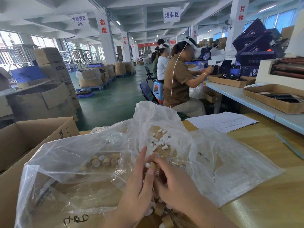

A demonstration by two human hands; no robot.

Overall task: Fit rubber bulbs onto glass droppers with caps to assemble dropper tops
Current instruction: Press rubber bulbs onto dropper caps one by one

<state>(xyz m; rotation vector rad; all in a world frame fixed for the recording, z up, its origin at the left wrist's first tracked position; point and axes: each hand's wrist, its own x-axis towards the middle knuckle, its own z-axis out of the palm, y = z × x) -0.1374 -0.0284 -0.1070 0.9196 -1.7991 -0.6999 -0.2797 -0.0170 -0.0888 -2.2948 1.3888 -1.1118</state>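
Tan cap (153, 166): held above the tabletop (263, 178), with a white rubber bulb (147, 165) protruding from its left end.
Left hand (139, 183): thumb and curled fingers pinch the cap; forefinger straight.
Right hand (172, 183): fingers curled round the cap's right side.
Loose bulbs (160, 140): beyond the cap, inside a clear plastic bag (164, 116).
Glass droppers (179, 163): just right of the cap.
Spare caps (102, 159): left of the cap, under plastic.
Paper sheet (222, 120): well beyond the cap, to its right.
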